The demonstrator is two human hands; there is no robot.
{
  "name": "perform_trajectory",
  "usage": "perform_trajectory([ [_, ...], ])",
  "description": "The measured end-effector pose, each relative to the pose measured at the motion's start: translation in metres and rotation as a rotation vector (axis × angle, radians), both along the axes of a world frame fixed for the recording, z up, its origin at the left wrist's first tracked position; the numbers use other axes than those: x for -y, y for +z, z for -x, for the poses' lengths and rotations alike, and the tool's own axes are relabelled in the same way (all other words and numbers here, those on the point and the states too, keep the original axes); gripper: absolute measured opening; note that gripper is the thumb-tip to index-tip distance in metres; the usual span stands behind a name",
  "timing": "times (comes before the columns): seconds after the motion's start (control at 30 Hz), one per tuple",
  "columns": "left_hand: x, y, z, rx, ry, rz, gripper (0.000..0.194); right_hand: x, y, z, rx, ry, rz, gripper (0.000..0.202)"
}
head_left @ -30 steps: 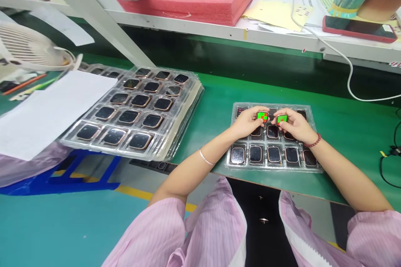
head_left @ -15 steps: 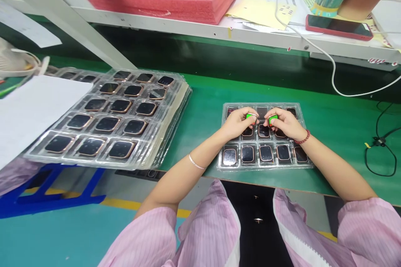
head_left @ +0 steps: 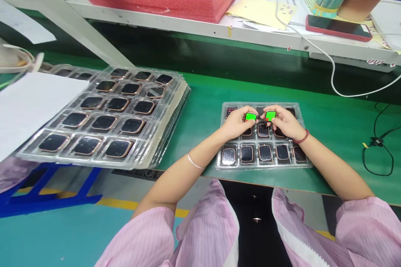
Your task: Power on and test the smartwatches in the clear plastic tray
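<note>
My left hand (head_left: 237,122) is closed on a smartwatch body (head_left: 251,116) whose screen glows green. A second smartwatch body (head_left: 270,115), lit green with a small red-orange patch, is gripped in my right hand (head_left: 285,122). Both are held side by side, a small gap apart, above the back row of a clear plastic tray (head_left: 224,160). In the tray's front row lie dark square watch bodies, among them one watch body (head_left: 265,152) near the middle. My hands hide part of the back and middle rows.
To the left, a tall stack of clear trays (head_left: 156,150) holds many dark watch bodies, partly under a white sheet (head_left: 40,106). A shelf (head_left: 188,25) crosses behind, carrying pink foam (head_left: 216,6), papers and a phone (head_left: 338,28). A white cable (head_left: 333,75) hangs down; a black cable (head_left: 378,142) lies right.
Both watch bodies have been tilted so their green screens show more fully, the right one most. The hands stay over the tray. The view has shifted slightly.
</note>
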State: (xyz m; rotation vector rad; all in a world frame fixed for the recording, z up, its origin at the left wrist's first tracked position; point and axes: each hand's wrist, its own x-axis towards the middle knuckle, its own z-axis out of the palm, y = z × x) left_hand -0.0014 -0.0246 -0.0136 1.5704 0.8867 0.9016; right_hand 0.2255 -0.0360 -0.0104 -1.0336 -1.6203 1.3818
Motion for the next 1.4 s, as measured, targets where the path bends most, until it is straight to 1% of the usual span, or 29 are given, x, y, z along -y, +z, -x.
perform_trajectory([
  [0.2, -0.001, -0.005, 0.001, 0.026, -0.011, -0.004, 0.033, 0.000, -0.002, 0.001, 0.040, 0.007, -0.020, 0.041],
  [0.4, -0.002, -0.008, 0.002, 0.013, -0.006, -0.040, 0.035, 0.002, 0.000, 0.002, 0.043, 0.016, -0.087, 0.034],
  [0.7, -0.002, -0.008, 0.002, -0.010, -0.010, -0.049, 0.037, 0.004, 0.004, 0.003, 0.070, 0.019, -0.126, 0.030],
  [0.87, -0.003, -0.011, 0.003, 0.033, -0.023, -0.010, 0.048, 0.003, 0.004, 0.002, 0.060, 0.029, -0.111, 0.036],
  [1.0, -0.005, -0.015, 0.003, 0.043, -0.026, 0.034, 0.050, 0.002, 0.004, 0.002, 0.062, 0.014, -0.070, 0.042],
  [1.13, -0.006, -0.015, 0.002, 0.066, -0.016, 0.003, 0.053, 0.003, 0.005, 0.002, 0.072, 0.015, -0.051, 0.045],
  [1.2, -0.005, -0.014, 0.002, 0.063, -0.017, -0.006, 0.053, 0.003, 0.006, 0.002, 0.071, 0.023, -0.055, 0.046],
  [1.33, -0.005, -0.011, 0.001, 0.067, -0.032, 0.035, 0.042, 0.002, 0.004, 0.002, 0.073, 0.022, -0.066, 0.047],
  [1.4, -0.005, -0.010, 0.001, 0.066, -0.025, 0.036, 0.042, 0.002, 0.004, 0.001, 0.068, 0.029, -0.070, 0.047],
])
